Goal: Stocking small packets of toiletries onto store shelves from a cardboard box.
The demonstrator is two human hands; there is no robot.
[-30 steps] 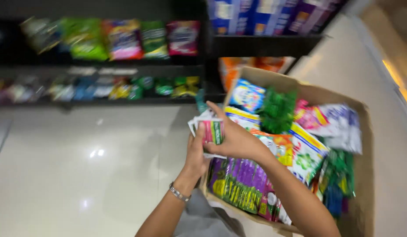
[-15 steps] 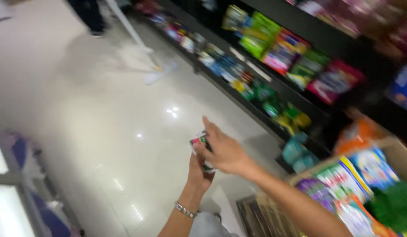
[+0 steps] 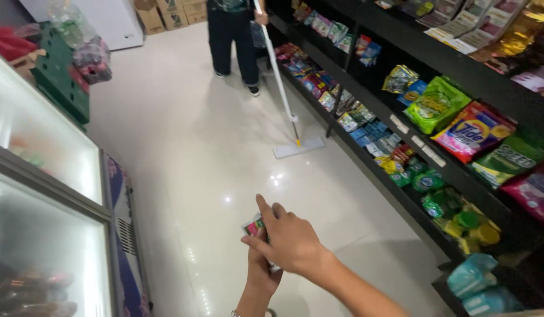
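Head view: the small packets [image 3: 255, 225] are now held over the bare floor [image 3: 184, 147], the box seen a second ago gone. The left hand [image 3: 261, 267] is closed on them from below; the right hand [image 3: 286, 240] is laid over them, fingers bent.

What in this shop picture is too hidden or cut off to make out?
- Small packet, head view: mostly covered by the right hand.
- Left hand, head view: largely behind the right hand.
- Person with the mop, head view: upper body cut off by the top edge.
- Freezer contents, head view: blurred by glare.
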